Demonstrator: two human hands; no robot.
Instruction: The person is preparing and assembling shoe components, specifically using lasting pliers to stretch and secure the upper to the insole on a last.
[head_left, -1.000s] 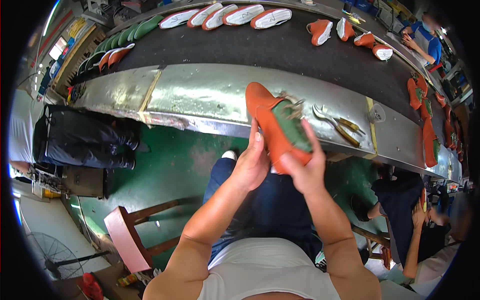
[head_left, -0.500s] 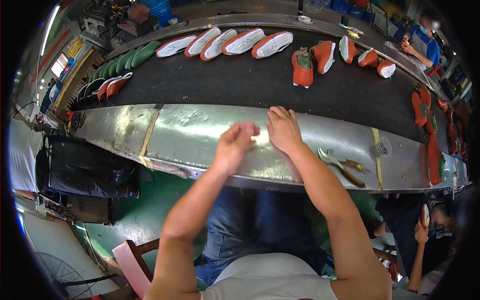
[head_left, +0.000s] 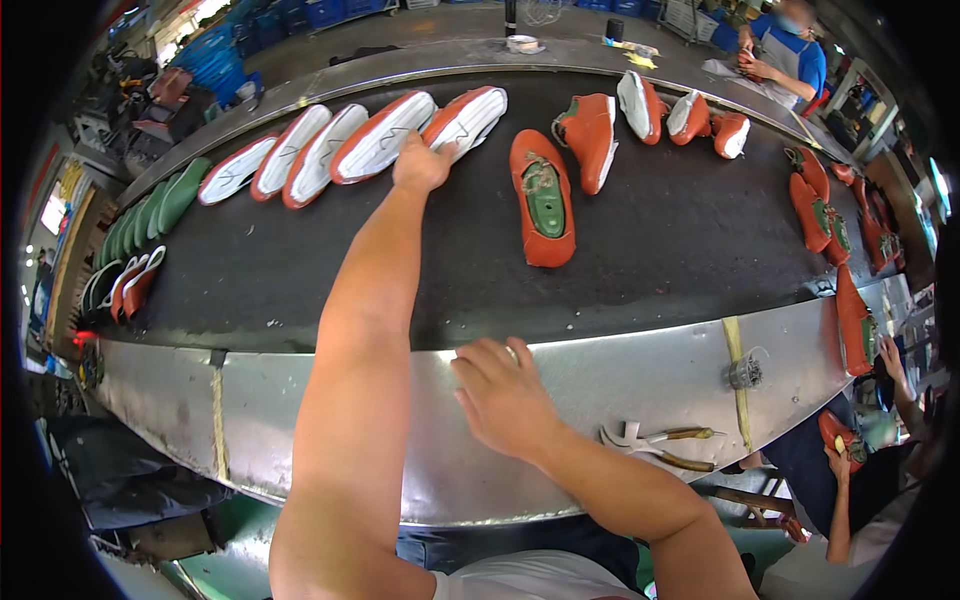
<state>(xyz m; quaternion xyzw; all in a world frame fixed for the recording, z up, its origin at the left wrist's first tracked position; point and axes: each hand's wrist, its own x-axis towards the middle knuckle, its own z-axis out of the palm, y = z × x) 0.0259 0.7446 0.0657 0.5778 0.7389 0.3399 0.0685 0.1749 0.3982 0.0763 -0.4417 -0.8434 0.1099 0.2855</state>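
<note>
My left hand point(head_left: 421, 167) is stretched far out over the dark belt. Its thumb and fingers close round the near end of an orange-red shoe point(head_left: 478, 115), which lies with its white sole up. That shoe is the rightmost in a row of upturned shoes point(head_left: 385, 138). My right hand point(head_left: 505, 395) rests on the metal edge point(head_left: 350, 400) of the table, fingers spread, holding nothing. To the right of it lie metal pincers point(head_left: 665, 455) and a hammer point(head_left: 630, 437). Ahead, an orange-red shoe point(head_left: 546, 205) with a green insole stands upright on the belt.
Green pieces point(head_left: 165, 205) stand in a row at far left. More orange-red shoes point(head_left: 590, 140) are on the right of the belt. A small clear cup point(head_left: 747, 373) sits on the metal edge. One person point(head_left: 785, 60) works across the belt, another point(head_left: 845, 480) at right.
My left hand has moved forward from above the metal edge to the row of upturned shoes and taken hold of one. The view has shifted forward. My right hand stays at the metal edge.
</note>
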